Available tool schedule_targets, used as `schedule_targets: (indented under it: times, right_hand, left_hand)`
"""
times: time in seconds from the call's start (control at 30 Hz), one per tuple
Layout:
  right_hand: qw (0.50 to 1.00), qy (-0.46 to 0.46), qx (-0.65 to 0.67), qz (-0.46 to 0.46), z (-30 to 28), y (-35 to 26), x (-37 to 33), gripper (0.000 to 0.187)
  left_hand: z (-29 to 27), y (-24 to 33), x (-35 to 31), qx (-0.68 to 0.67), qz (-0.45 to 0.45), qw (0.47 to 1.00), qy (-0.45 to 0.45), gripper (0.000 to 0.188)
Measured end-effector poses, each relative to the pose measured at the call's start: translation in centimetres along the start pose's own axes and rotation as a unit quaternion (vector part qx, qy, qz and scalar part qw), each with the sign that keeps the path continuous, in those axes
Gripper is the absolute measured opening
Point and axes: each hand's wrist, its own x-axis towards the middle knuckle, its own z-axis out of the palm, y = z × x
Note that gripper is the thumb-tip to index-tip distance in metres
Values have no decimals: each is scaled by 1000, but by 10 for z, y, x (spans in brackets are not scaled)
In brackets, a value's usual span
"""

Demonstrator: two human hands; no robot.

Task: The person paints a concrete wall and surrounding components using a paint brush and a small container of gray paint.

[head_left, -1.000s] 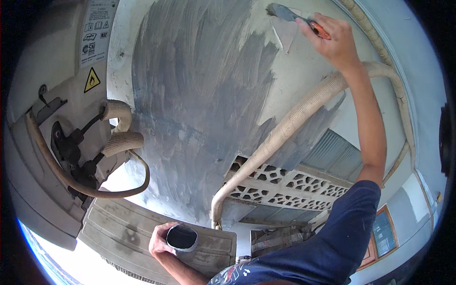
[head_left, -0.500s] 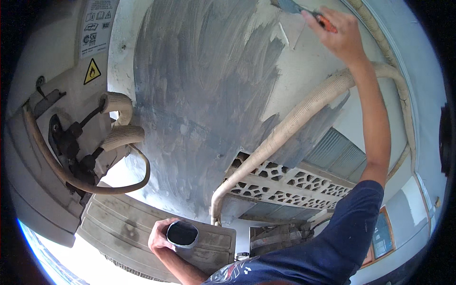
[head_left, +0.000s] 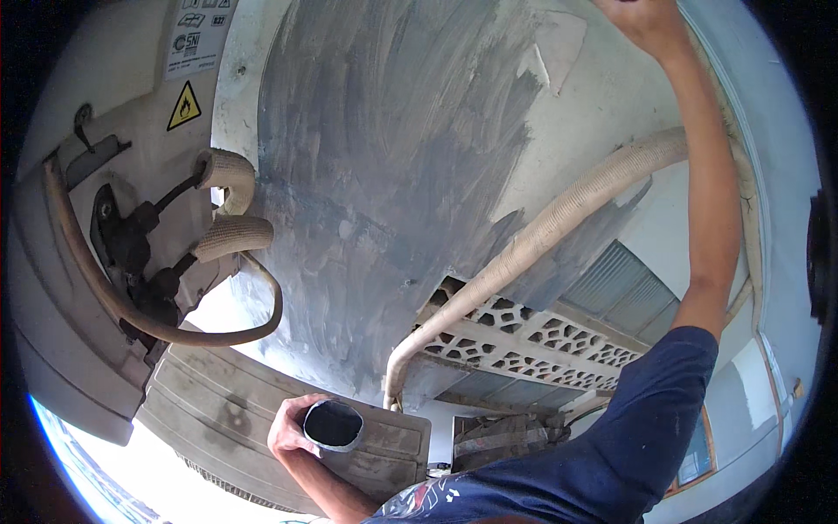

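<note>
Just left of the lower end of the wrapped pipe [head_left: 532,236], a pale container [head_left: 347,447] is held with its mouth facing up toward the camera; its body is foreshortened below the rim, so its long axis is hard to judge. Dark material shows inside it, though how deep it lies cannot be made out. The left hand [head_left: 291,426] grips the container, its fingers curled against the side away from the pipe, some of them hidden. Behind both, below and left of the pipe, spreads a dusty ribbed panel [head_left: 205,393]; whether the container touches it is unclear. Above the pipe's upper end, the right hand [head_left: 650,24] is cut off by the view's top edge, so whether its fingers are spread or pinching something cannot be told. Up and left of the pipe, the wall [head_left: 585,109] bears dark grey streaks [head_left: 384,166], with a pale area between them and the pipe. Farther left stands a beige housing [head_left: 96,70], its outer side lost in shadow. Patterned vent blocks [head_left: 524,341] lie right of the pipe's lower half.
</note>
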Motion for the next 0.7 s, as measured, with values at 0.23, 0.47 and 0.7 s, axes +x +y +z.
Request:
schedule_targets:
  times: [0.23, 0.47, 0.7]
  right_hand:
    - [971, -149, 143, -122, 12, -86, -56, 30]
    - [996, -83, 36, -2, -2, -47, -47, 27]
    - [979, -77, 147, -119, 4, -79, -98, 18]
  left_hand:
    - [-1, -2, 0, -13, 3, 1000, -8, 107]
    - [-5, -8, 0, -23, 6, 1000, -8, 110]
    - [-11, -13, -2, -14, -13, 1000, -7, 114]
